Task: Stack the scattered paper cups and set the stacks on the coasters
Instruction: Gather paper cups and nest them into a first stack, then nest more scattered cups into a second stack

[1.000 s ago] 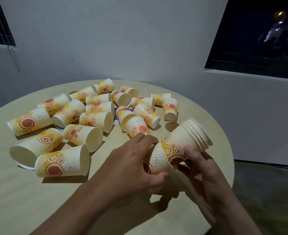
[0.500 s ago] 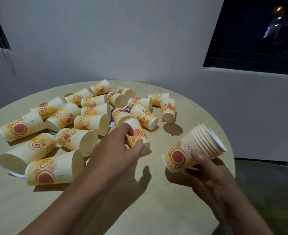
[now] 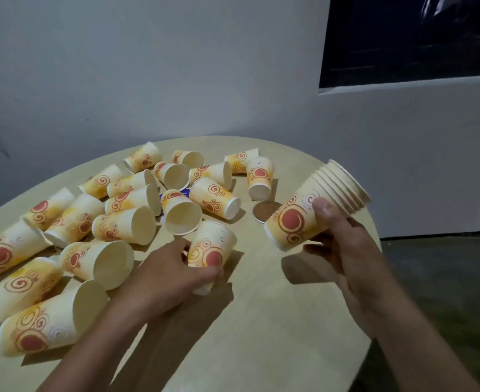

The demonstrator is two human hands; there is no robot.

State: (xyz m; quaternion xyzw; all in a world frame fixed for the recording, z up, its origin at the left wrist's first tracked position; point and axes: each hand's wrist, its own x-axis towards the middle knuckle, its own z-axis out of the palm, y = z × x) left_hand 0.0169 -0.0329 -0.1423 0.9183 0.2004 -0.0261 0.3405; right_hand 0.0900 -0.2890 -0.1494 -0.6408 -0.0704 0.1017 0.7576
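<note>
While right hand (image 3: 343, 244) grips nested stack of swirl-printed yellow paper cups (image 3: 315, 207) at right | left hand (image 3: 171, 275) clasps single matching paper cup (image 3: 210, 250), centre frame

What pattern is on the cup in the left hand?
Orange and red swirls on pale yellow, on the cup held by the left hand; head view.
</note>
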